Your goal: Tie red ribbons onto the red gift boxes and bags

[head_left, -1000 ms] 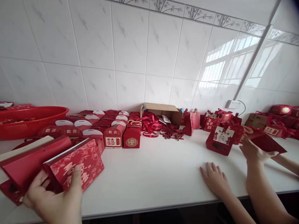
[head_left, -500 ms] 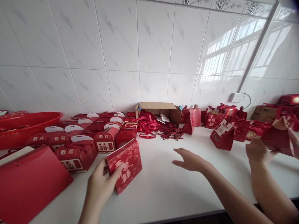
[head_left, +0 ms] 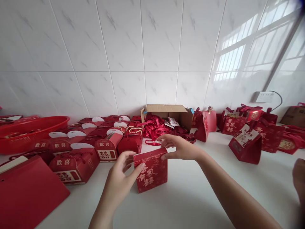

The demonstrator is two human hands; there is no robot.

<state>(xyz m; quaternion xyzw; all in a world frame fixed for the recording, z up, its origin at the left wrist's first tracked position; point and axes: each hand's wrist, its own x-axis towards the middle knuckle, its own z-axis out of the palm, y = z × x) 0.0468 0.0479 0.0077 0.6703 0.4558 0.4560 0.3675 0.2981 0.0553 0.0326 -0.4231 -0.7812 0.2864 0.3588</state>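
A red box with pale lettering and a small hole near its top (head_left: 152, 175) stands upright on the white table in front of me. My left hand (head_left: 122, 178) grips its left side, thumb across the front and fingers behind. At the upper right corner my right hand (head_left: 179, 148) has its thumb on the front and its other fingers over the far side, pinching the top edge. Behind the box lies a heap of dark red ribbons (head_left: 154, 125), spilling from an open cardboard box (head_left: 166, 108).
Rows of red gift boxes (head_left: 106, 151) fill the left, beside a red plastic basket (head_left: 59, 121) and a large red sheet-like piece (head_left: 30, 194). More red bags (head_left: 247, 146) stand at the right. Another person's hand (head_left: 299, 178) shows at the right edge.
The red box has moved right and turned more toward me. My right hand has come left onto its top corner. The other person's hand and bag have largely left the view.
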